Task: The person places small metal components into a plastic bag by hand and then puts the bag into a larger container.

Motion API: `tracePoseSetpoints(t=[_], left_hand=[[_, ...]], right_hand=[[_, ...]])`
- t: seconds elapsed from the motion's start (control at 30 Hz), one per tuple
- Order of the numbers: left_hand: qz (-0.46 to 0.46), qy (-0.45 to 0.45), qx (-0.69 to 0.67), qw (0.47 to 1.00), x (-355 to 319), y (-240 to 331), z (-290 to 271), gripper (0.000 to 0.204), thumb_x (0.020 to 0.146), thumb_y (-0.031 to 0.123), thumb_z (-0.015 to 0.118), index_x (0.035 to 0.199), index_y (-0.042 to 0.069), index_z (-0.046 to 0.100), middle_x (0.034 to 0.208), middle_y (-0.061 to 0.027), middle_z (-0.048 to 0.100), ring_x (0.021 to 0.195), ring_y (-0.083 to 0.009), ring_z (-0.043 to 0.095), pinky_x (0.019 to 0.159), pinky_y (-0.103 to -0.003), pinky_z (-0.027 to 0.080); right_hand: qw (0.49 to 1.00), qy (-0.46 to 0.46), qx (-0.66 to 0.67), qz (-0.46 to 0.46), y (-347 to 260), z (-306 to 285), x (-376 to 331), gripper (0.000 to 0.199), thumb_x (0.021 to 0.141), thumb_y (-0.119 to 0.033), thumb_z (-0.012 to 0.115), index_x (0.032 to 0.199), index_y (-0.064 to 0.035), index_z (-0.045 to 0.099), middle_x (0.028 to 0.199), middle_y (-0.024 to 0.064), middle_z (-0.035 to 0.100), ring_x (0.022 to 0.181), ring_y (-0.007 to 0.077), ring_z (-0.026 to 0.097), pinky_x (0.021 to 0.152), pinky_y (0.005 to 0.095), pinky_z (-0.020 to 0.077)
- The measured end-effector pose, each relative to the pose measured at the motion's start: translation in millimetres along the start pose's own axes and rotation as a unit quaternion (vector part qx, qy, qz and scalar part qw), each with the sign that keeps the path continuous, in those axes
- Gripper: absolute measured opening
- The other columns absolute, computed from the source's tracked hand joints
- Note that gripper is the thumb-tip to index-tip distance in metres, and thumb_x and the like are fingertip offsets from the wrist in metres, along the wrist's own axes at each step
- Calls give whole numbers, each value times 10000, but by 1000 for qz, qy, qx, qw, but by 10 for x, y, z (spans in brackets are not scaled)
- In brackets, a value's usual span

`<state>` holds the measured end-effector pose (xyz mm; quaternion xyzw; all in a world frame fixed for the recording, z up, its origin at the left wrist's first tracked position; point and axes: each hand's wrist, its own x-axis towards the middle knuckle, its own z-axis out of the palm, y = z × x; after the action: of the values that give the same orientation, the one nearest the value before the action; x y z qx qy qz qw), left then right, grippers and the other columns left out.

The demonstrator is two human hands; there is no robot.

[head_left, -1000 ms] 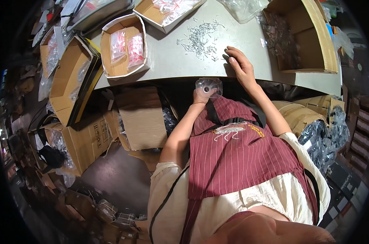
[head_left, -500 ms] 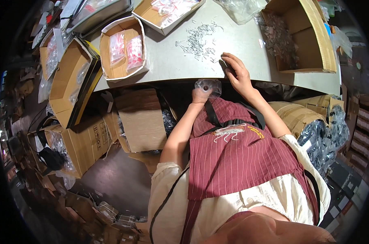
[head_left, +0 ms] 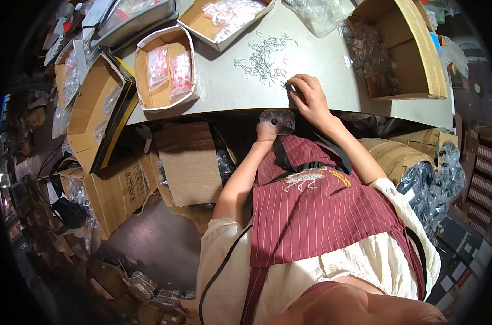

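My left hand (head_left: 265,131) is closed on a clear plastic bag (head_left: 285,121) with a dark round hole, just below the table's near edge. Over that edge, to the right, my right hand (head_left: 312,102) bends its fingers into a pinch. A small silvery metal piece (head_left: 293,88) shows at the fingertips. Just beyond lies a loose pile of small silvery metal pieces (head_left: 262,58), thin and screw-like, too small to make out exactly. Part of each hand's fingers is hidden.
Two cardboard trays with small red-edged bags, one nearer (head_left: 141,81) and one farther (head_left: 194,28), stand left of the pile. A carton (head_left: 414,59) holding clear small parts lies at right. A plastic bag (head_left: 322,16) rests at the back. Cartons (head_left: 189,162) stand below the table.
My right hand has shifted slightly left, and its stretched fingers have curled into a pinch. The left hand stays nearly in place with the clear bag, which has turned a little.
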<state>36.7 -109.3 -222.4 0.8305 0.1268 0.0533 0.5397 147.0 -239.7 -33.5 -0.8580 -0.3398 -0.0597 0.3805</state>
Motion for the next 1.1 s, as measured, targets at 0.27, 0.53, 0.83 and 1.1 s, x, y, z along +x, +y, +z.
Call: tracePoseSetpoints(t=[0.27, 0.53, 0.83, 1.1], left_hand=[[-7, -29, 48, 998, 16, -53, 14, 323, 898, 371, 684, 1097, 123, 738, 1073, -137, 742, 972, -355, 714, 789, -428, 573], [-3, 13, 44, 999, -4, 46, 27, 255, 881, 282, 709, 1017, 71, 752, 993, -148, 742, 912, -345, 703, 788, -425, 553], [-22, -7, 74, 997, -2, -63, 65, 264, 901, 290, 692, 1034, 69, 749, 1016, -147, 741, 899, -329, 705, 772, -415, 555], [-35, 1, 56, 998, -15, 91, 24, 284, 903, 310, 688, 1046, 71, 743, 1026, -157, 739, 928, -347, 706, 778, -433, 557]], right_hand=[[999, -16, -9, -28, -23, 19, 15, 351, 795, 22, 673, 1140, -40, 672, 1165, 141, 640, 1118, 353, 573, 978, 431, 475], [1000, -9, -15, -2, 26, -13, -10, 396, 768, 63, 629, 1145, -45, 681, 1170, 130, 642, 1110, 347, 570, 975, 424, 478], [1000, -6, -6, 7, -16, -34, -8, 393, 746, 78, 605, 1107, -46, 700, 1134, 130, 655, 1085, 349, 578, 955, 426, 488], [1000, -7, -22, -6, 20, -8, -16, 377, 752, 78, 605, 1088, -57, 713, 1114, 133, 662, 1073, 344, 587, 938, 424, 499]])
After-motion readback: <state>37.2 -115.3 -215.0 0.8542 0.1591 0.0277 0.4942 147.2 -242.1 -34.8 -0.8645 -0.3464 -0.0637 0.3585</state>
